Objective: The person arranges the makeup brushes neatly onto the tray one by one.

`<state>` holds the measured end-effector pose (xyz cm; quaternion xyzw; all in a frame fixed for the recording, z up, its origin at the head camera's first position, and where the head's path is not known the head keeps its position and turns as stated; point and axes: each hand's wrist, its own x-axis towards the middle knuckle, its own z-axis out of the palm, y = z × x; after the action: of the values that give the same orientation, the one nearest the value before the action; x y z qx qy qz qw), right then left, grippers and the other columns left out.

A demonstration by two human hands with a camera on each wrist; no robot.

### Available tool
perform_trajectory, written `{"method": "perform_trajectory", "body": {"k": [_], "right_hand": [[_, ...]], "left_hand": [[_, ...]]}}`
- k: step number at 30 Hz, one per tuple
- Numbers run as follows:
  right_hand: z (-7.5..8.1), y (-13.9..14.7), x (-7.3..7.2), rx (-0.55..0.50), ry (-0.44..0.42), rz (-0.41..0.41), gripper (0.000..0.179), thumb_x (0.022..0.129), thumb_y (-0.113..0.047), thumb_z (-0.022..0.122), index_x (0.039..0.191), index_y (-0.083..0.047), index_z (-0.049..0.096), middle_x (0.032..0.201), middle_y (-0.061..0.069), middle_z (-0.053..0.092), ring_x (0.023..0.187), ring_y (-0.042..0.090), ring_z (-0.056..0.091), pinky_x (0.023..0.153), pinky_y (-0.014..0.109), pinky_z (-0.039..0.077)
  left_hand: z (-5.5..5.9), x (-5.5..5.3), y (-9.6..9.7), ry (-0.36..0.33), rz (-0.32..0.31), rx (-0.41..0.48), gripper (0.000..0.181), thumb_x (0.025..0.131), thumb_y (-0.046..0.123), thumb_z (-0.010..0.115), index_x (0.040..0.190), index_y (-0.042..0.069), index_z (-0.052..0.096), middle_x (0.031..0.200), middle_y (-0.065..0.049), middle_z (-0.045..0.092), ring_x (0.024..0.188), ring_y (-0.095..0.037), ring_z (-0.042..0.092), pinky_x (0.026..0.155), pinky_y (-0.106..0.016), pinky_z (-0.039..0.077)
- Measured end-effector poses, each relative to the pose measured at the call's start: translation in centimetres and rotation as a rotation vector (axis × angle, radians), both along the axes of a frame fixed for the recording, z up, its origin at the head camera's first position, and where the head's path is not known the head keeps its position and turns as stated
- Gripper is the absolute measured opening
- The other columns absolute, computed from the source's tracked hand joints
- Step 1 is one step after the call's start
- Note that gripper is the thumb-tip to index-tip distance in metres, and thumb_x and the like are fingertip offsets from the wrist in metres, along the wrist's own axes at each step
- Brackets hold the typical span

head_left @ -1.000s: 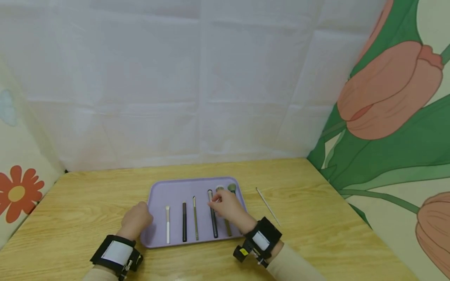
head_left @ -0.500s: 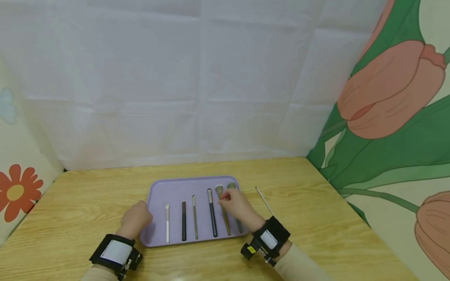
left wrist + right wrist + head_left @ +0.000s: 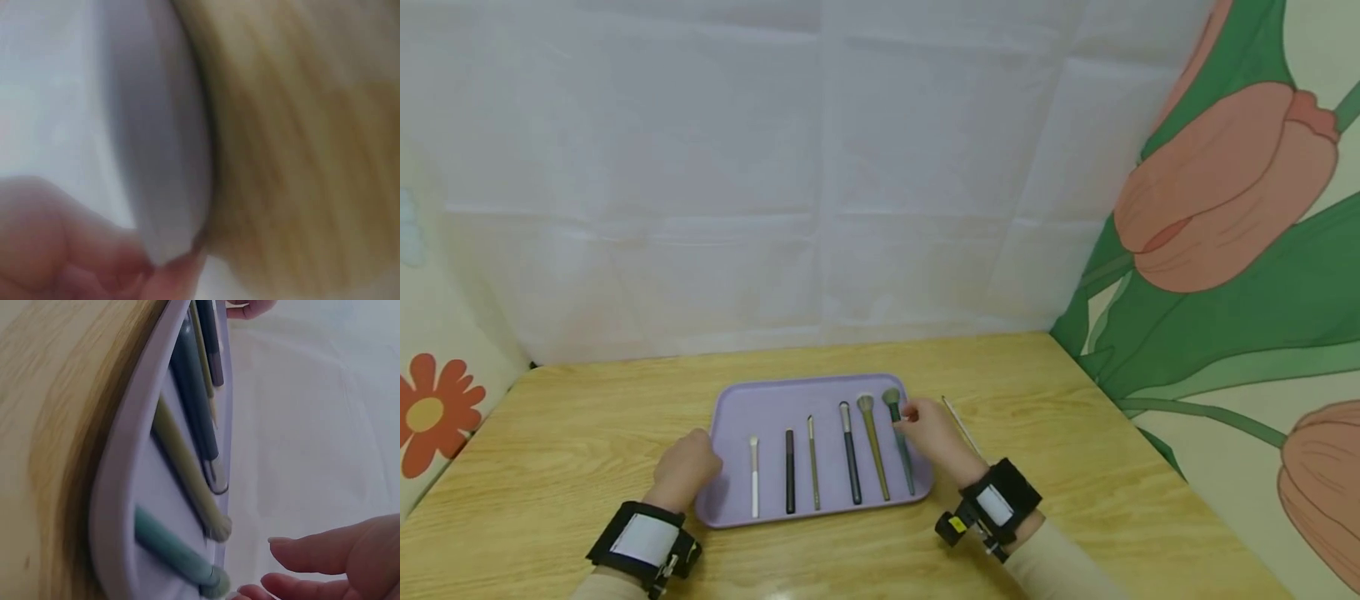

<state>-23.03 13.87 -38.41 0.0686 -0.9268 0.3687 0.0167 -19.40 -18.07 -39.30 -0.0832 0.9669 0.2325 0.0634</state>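
Observation:
A lilac tray (image 3: 775,392) bears a row of makeup brushes. My left hand (image 3: 687,467) grips its left rim; in the left wrist view the thumb and fingers (image 3: 94,256) pinch the tray wall (image 3: 156,156). Over the right side of the tray, my right hand (image 3: 936,437) hovers beside the green makeup brush (image 3: 902,442). The right wrist view shows its thumb (image 3: 312,553) apart from the fingers, holding nothing. Left of the green brush lie an olive brush (image 3: 874,450), a dark-handled brush (image 3: 851,458), a thin brush (image 3: 815,467), a black stick (image 3: 790,475) and a white-handled brush (image 3: 755,479).
A thin pale stick (image 3: 961,425) lies on the wooden table (image 3: 610,408) right of the tray, partly behind the right hand. A white sheet (image 3: 760,183) hangs behind the table. Floral panels (image 3: 1217,333) stand at both sides.
My right hand has moved right, from over the dark-handled and olive brushes to beside the green one, uncovering them. The left hand stays on the tray's rim.

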Motion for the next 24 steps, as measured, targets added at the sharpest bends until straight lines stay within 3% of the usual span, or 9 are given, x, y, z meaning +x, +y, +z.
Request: {"method": "perform_trajectory", "body": {"k": [5,12,20,24], "right_hand": [[-0.1,1.3,-0.3,0.050,-0.017,-0.051,0.028,0.086,-0.002,0.066,0.107,0.016,0.060,0.093,0.021,0.062,0.087,0.031,0.060,0.076,0.042,0.051],[-0.6,2.7,-0.6,0.120,0.029,-0.066,0.030,0.084,-0.002,0.067,0.104,0.019,0.058,0.093,0.026,0.062,0.089,0.038,0.061,0.081,0.047,0.050],[-1.2,4.5,-1.3,0.161,0.021,-0.109,0.030,0.084,0.000,0.066,0.103,0.021,0.057,0.104,0.035,0.060,0.098,0.046,0.059,0.085,0.051,0.049],[-1.5,5.7,-1.8,0.225,0.018,-0.130,0.026,0.083,0.002,0.063,0.099,0.021,0.058,0.097,0.032,0.062,0.089,0.041,0.061,0.081,0.049,0.050]], "left_hand": [[0.1,0.0,0.0,0.004,-0.002,0.004,0.012,0.082,-0.002,0.052,0.087,-0.013,0.052,0.072,-0.014,0.052,0.064,-0.027,0.053,0.053,-0.034,0.044],[0.0,0.0,0.0,0.007,-0.004,0.004,0.013,0.082,-0.002,0.051,0.088,-0.014,0.052,0.072,-0.015,0.052,0.063,-0.027,0.054,0.053,-0.034,0.046],[0.0,-0.1,0.1,-0.014,0.002,0.018,0.013,0.082,-0.002,0.052,0.089,-0.014,0.053,0.073,-0.015,0.053,0.064,-0.027,0.055,0.053,-0.034,0.047],[0.0,-0.2,0.1,-0.013,0.002,0.016,0.014,0.083,-0.002,0.051,0.089,-0.014,0.053,0.073,-0.015,0.053,0.064,-0.027,0.055,0.053,-0.034,0.047]]}}
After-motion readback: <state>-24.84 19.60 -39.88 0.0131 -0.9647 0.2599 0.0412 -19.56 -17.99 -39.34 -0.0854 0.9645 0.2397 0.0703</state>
